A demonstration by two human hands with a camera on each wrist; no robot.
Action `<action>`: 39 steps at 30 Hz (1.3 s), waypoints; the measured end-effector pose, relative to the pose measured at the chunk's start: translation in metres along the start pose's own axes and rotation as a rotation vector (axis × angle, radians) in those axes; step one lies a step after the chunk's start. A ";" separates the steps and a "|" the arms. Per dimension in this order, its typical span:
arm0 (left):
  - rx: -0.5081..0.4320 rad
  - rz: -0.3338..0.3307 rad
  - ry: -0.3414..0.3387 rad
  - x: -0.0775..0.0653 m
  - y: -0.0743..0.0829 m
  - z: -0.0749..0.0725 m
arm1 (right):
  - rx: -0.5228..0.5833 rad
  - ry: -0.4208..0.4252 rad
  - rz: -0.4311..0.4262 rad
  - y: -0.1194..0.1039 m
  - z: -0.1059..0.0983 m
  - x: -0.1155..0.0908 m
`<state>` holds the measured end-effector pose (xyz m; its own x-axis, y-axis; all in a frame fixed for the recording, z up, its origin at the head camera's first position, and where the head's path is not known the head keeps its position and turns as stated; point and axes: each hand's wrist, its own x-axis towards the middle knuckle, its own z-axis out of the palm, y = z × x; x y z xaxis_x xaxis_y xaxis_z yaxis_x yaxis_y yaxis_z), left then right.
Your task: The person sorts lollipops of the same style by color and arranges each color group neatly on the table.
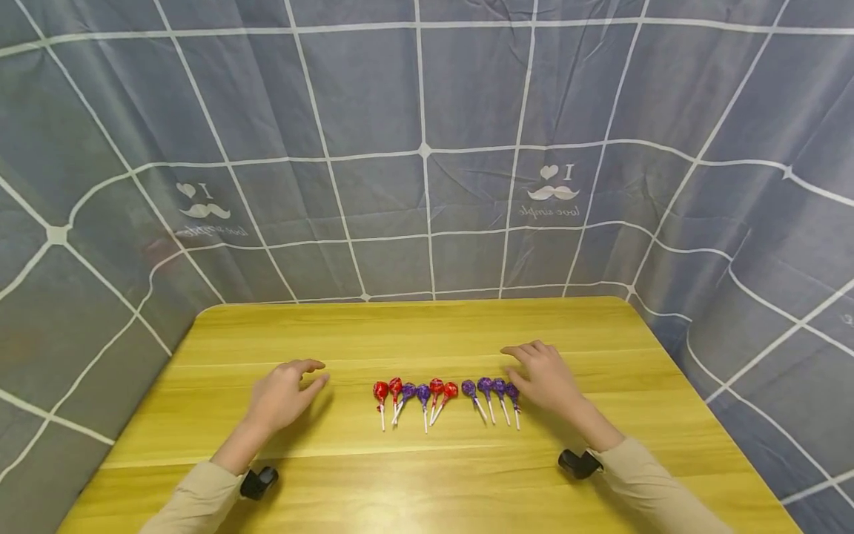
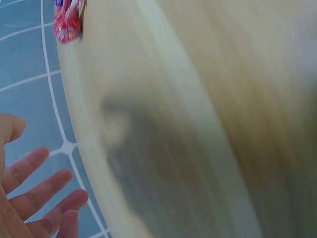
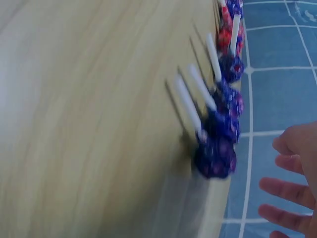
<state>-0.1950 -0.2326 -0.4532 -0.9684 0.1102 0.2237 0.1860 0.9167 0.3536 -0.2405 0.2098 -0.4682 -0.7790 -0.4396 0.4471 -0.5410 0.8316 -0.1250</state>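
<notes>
A row of wrapped lollipops lies across the middle of the table, white sticks toward the near side. At its left end are two red lollipops point(image 1: 380, 391), then purple ones point(image 1: 423, 393), then two more red lollipops point(image 1: 437, 386). Several purple lollipops point(image 1: 485, 386) make up the right end. My left hand point(image 1: 283, 397) hovers left of the row, fingers relaxed and holding nothing. Just beyond the right end is my right hand point(image 1: 545, 377), its fingers loosely bent and empty, close to the outermost purple lollipop point(image 3: 215, 157).
The yellow wood-grain table point(image 1: 427, 475) has a rounded far edge. Behind and on both sides hangs a grey curtain point(image 1: 373, 96) with white grid lines. A black wrist camera point(image 1: 259, 483) sits on the left wrist, another black camera point(image 1: 579, 464) on the right.
</notes>
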 end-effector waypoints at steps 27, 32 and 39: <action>-0.100 -0.018 -0.138 0.009 0.045 0.026 | 0.138 -0.156 -0.021 -0.048 0.020 0.016; -0.107 -0.014 -0.161 0.013 0.052 0.028 | 0.171 -0.155 -0.029 -0.053 0.022 0.019; -0.094 -0.030 -0.192 0.018 0.058 0.026 | 0.205 -0.197 -0.051 -0.058 0.029 0.024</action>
<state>-0.2064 -0.1676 -0.4521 -0.9860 0.1625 0.0372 0.1621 0.8821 0.4423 -0.2370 0.1412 -0.4761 -0.7849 -0.5532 0.2791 -0.6182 0.7298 -0.2920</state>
